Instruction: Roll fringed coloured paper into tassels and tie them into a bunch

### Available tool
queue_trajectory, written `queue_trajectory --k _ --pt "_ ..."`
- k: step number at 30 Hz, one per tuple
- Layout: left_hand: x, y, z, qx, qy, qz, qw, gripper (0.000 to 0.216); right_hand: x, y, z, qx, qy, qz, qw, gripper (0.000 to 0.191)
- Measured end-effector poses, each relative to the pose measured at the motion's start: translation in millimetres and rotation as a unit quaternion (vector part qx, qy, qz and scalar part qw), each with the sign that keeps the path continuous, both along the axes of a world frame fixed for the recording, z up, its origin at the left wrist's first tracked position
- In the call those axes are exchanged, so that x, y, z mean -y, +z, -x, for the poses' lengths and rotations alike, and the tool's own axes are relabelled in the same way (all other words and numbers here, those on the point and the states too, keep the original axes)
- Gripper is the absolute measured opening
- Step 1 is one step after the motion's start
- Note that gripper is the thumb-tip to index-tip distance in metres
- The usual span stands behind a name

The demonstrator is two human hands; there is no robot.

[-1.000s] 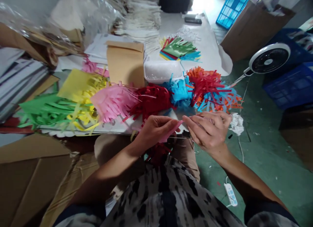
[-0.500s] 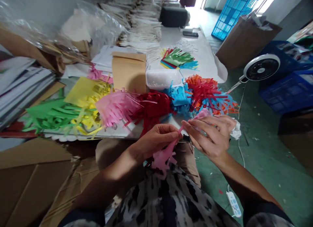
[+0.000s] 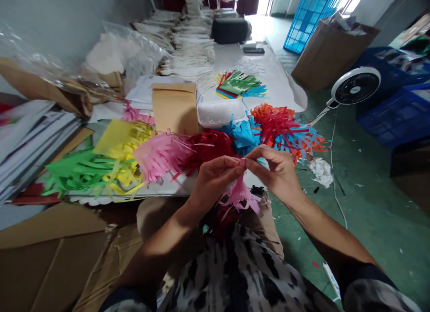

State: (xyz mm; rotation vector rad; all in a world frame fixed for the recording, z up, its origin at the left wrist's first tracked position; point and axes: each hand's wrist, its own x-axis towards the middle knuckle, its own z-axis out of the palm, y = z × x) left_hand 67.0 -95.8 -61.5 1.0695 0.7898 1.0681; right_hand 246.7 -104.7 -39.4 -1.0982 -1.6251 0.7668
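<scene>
A pink fringed paper tassel (image 3: 240, 196) hangs between my hands, its rolled top pinched at my fingertips. My left hand (image 3: 215, 180) is closed on the roll from the left. From the right, my right hand (image 3: 277, 171) pinches the same top. Both hover over my lap, just in front of the low table's edge (image 3: 134, 193). A dark red fringed piece (image 3: 218, 220) lies on my lap below the tassel. On the table lie piles of fringed paper: green (image 3: 77, 171), yellow (image 3: 122, 139), pink (image 3: 161, 153), dark red (image 3: 208, 146), blue (image 3: 245, 133) and red-orange (image 3: 282, 126).
A brown envelope (image 3: 174, 107) and a clear plastic box (image 3: 220, 113) stand behind the piles. More coloured fringes (image 3: 240, 83) lie farther back. Cardboard (image 3: 43, 254) lies at lower left. A small fan (image 3: 354, 86), blue crates (image 3: 396, 115) and crumpled paper (image 3: 320, 171) are on the green floor at right.
The pink strip has been rolled up into a tassel. My hands came closer together and rose a little, and the fringes now hang down from my fingertips.
</scene>
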Motion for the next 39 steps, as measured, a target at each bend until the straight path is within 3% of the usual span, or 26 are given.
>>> queue_trajectory --k 3,10,14,16,19,21,24,26,28,33,39 --pt "-1.8 -0.9 -2.1 0.004 0.011 0.016 1.000 0.027 -6.9 0.1 1.0 0.008 0.014 -0.004 1.000 0.014" --pt "-15.7 -12.9 1.1 0.034 0.074 -0.020 0.996 0.030 -17.4 4.5 18.9 0.077 -0.058 -0.069 0.993 0.017" --pt "-21.4 -17.7 15.6 0.024 0.052 0.007 0.998 0.026 -30.1 4.4 23.5 0.078 -0.019 -0.105 0.991 0.015" --pt "-25.7 -17.6 22.1 0.022 0.023 0.035 0.999 0.024 -50.5 -0.1 19.8 0.052 -0.031 -0.115 0.992 0.018" --pt "-36.5 -14.8 25.9 0.031 -0.013 0.067 0.997 0.026 -102.4 -9.7 12.6 0.082 -0.119 -0.118 0.982 0.022" --pt "-44.6 -12.7 25.8 0.036 -0.031 0.074 0.996 0.027 -142.4 -15.9 12.4 0.188 -0.121 -0.095 0.970 0.023" --pt "-53.0 -14.6 27.6 0.040 -0.047 0.073 0.995 0.027 -192.9 -24.1 24.0 0.388 -0.097 -0.012 0.916 0.027" --pt "-55.1 -20.4 31.7 0.044 -0.042 0.078 0.995 0.028 -216.2 -29.3 37.2 0.455 -0.091 0.024 0.885 0.027" --pt "-55.4 -27.7 37.2 0.037 -0.032 0.081 0.996 0.029 -232.4 -34.3 50.7 0.477 -0.086 0.044 0.873 0.028" --pt "-56.0 -37.1 48.2 0.004 -0.031 0.060 0.998 0.030 -249.2 -43.1 66.9 0.505 -0.089 0.066 0.856 0.025" --pt "-58.4 -35.6 50.3 0.031 -0.003 0.049 0.998 0.029 -241.1 -43.5 56.5 0.477 -0.107 0.035 0.871 0.029"
